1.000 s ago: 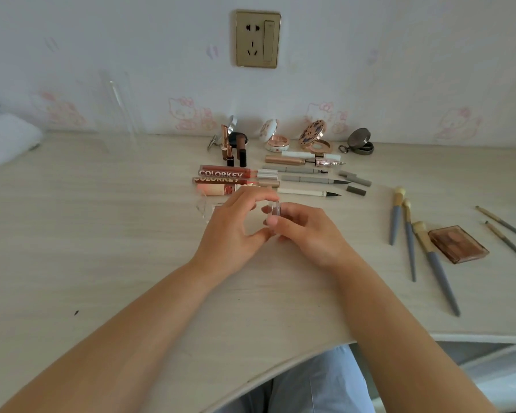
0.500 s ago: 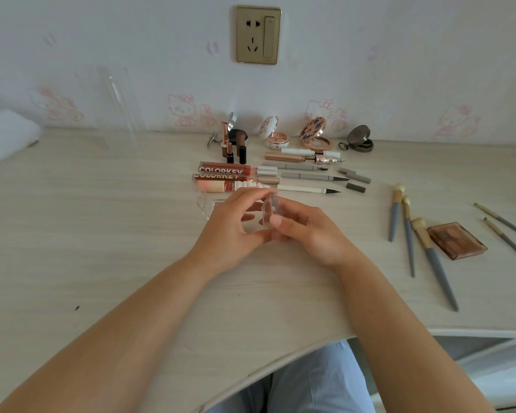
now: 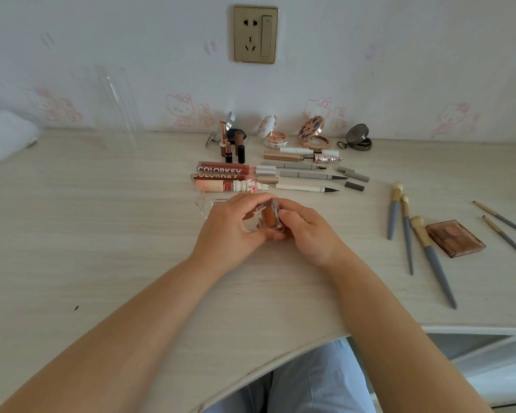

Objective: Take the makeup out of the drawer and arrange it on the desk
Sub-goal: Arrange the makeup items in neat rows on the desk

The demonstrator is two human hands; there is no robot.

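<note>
Both hands hold a small clear square compact (image 3: 268,218) with brown powder inside, just above the middle of the desk (image 3: 102,234). My left hand (image 3: 230,231) grips its left side and my right hand (image 3: 309,231) its right side. The case is tilted, with its brown face turned toward me. Behind my hands lie lip gloss tubes (image 3: 227,169), slim grey and white pencils (image 3: 307,175), two upright lipsticks (image 3: 225,141) and three open round compacts (image 3: 312,134). Part of another clear item (image 3: 204,204) shows on the desk behind my left hand.
On the right lie three grey-handled brushes (image 3: 429,248), a brown flat palette (image 3: 455,238) and two thin brushes (image 3: 507,231). A clear acrylic stand (image 3: 113,105) is at the back left, a white cloth (image 3: 3,135) at the far left. An open drawer (image 3: 483,350) sits below right.
The clear compact has been turned in my hands from edge-on to tilted, so its brown powder faces me. My hands stayed in the same place.
</note>
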